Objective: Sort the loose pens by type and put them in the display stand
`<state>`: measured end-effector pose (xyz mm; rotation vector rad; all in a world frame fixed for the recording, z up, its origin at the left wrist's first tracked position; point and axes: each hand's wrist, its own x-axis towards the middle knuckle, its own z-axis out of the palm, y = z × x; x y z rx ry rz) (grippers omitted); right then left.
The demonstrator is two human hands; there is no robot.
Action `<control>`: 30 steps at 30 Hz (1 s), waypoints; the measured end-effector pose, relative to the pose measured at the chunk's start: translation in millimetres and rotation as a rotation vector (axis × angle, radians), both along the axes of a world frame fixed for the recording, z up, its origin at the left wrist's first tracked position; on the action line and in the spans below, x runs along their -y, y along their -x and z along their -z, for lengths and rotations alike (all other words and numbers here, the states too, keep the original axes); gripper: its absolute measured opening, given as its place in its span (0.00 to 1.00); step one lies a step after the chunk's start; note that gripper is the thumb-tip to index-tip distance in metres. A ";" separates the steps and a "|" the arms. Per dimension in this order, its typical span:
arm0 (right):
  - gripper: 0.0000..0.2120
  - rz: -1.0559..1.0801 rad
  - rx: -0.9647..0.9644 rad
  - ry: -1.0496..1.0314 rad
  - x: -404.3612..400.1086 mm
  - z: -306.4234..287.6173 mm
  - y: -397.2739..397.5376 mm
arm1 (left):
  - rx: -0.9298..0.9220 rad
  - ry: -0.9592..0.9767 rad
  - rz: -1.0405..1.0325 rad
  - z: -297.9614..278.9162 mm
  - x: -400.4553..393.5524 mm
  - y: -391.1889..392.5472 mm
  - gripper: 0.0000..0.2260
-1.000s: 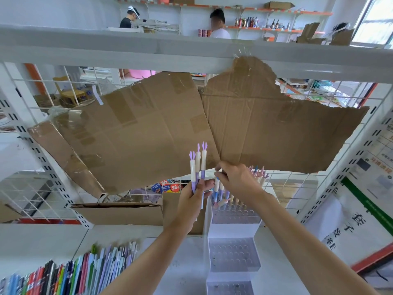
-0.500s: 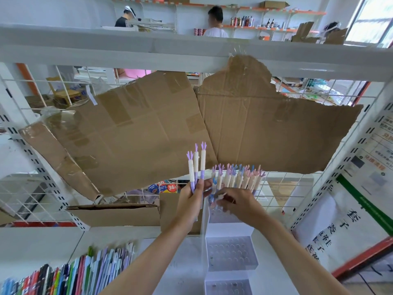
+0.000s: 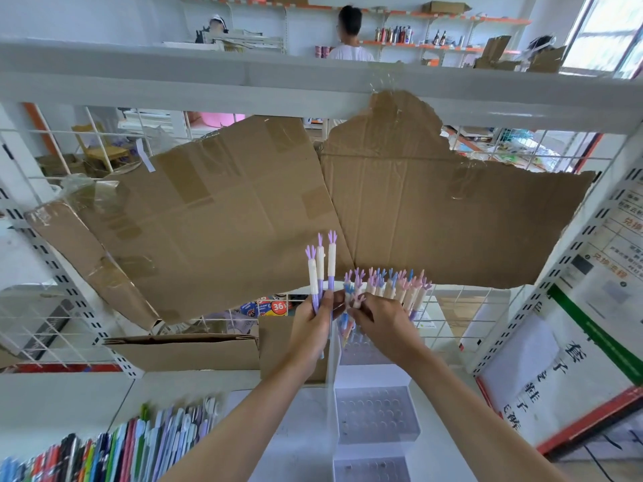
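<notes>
My left hand (image 3: 315, 330) grips three purple-and-cream pens (image 3: 322, 269) with antler-shaped tops, held upright. Just to its right, my right hand (image 3: 381, 323) pinches another antler pen (image 3: 355, 295) by its top, at the left end of a row of similar pink, blue and purple pens (image 3: 396, 285) standing in the top tier of a white tiered display stand (image 3: 377, 413). The stand's lower tiers show rows of round holes with nothing in them.
Torn cardboard sheets (image 3: 243, 210) are taped to the wire-grid back of the white shelf. A cardboard box (image 3: 184, 351) lies at the back left. Several coloured pens or notebooks (image 3: 114, 450) fill the lower left. Posters (image 3: 591, 307) cover the right side panel. People stand at far shelves.
My right hand has come down from the top of the standing pens to the row's left end and now pinches one pen. The left hand has kept its three pens still.
</notes>
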<state>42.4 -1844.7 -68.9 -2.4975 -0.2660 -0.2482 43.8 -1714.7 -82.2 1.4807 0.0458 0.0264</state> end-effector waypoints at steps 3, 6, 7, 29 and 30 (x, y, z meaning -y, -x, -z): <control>0.10 0.021 0.012 0.003 -1.3 0.7 -1.5 | 0.002 -0.019 -0.010 0.9 -0.2 -1.8 0.11; 0.10 0.034 0.068 -0.050 -0.6 5.3 -0.6 | -0.004 -0.036 0.005 3.3 -0.5 -3.9 0.12; 0.09 0.043 0.089 -0.058 0.1 7.1 -0.1 | -0.003 -0.045 0.012 5.2 -0.1 -4.9 0.12; 0.14 0.109 0.004 -0.004 -8.5 15.3 -11.8 | 0.032 -0.111 0.039 8.1 0.6 -6.9 0.12; 0.15 0.109 0.003 0.005 -7.2 14.0 -10.9 | 0.031 -0.108 0.044 9.0 0.3 -6.7 0.12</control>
